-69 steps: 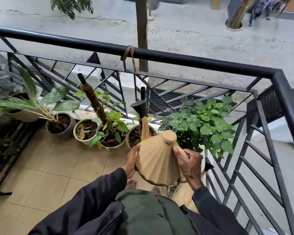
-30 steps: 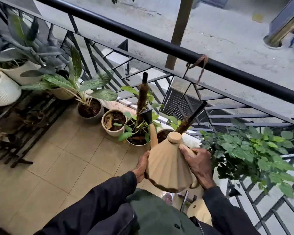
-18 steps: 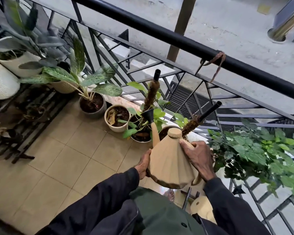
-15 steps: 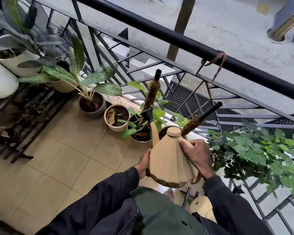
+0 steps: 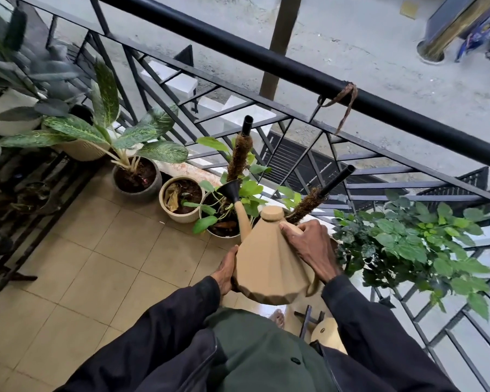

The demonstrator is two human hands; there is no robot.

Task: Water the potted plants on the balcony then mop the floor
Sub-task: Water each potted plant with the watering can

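Watering can (image 5: 269, 267) held in the air above the tiled floor (image 5: 96, 250), close in front of the body, near the row of pots along the railing (image 5: 294, 69). Gripped by both hands. Right hand (image 5: 309, 247) on the upper right side, fingers (image 5: 290, 230) curled tight over the top of the handle just beside the cap (image 5: 272, 213). Left hand (image 5: 227, 270) at the lower left edge, thumb (image 5: 232, 253) flat against the wall, other fingers tucked under the base and hidden, spread not readable; lower edge held between thumb and those fingers. Can tan, matte, cone-shaped with flat facets, round knob cap on top, loop of handle (image 5: 313, 287) showing at lower right. Tipped away from the body. Thin tan spout at the front, ending in a black funnel rose (image 5: 232, 190), poised over the white pot (image 5: 224, 224) with broad green leaves and a moss pole (image 5: 239, 154). Second moss pole (image 5: 309, 202) leaning right, just behind the cap. Left of the white pot: cream pot (image 5: 181, 199) with a dry leaf on dark soil, then grey pot (image 5: 136, 176) with long speckled leaves. Bushy small-leaved plant (image 5: 422, 241) on the right against the railing. Brown string (image 5: 343, 100) knotted on the top rail. Dark slatted rack (image 5: 26, 199) at far left. Grey street (image 5: 351, 38) below.
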